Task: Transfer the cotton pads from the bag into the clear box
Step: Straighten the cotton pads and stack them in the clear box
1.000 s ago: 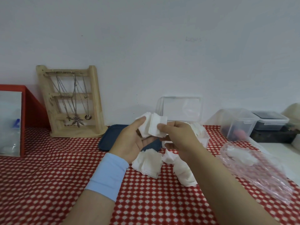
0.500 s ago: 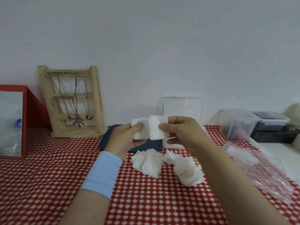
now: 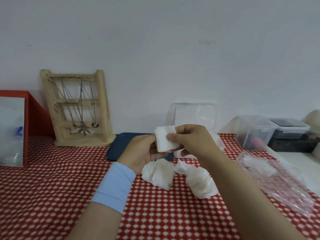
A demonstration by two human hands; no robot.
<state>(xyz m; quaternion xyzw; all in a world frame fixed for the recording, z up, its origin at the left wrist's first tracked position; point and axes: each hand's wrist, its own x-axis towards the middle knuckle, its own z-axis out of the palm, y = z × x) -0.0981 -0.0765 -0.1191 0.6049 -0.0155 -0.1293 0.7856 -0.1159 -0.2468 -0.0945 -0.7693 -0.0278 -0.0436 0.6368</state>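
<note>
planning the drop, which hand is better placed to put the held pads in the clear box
Right, probably. Both hands hold the cotton pad stack, but the right hand sits directly before the clear box; the left hand is farther, by the blue tray.

Two hands [image 3: 140,151] [image 3: 194,141]; one held stack [image 3: 164,139]; two pad heaps [image 3: 159,174] [image 3: 199,181]; one bag [image 3: 280,184]; one clear box [image 3: 195,115].

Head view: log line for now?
left hand, right hand: holding pad stack | loose pads: on tablecloth | bag: right of them | clear box: open, behind hands
</note>
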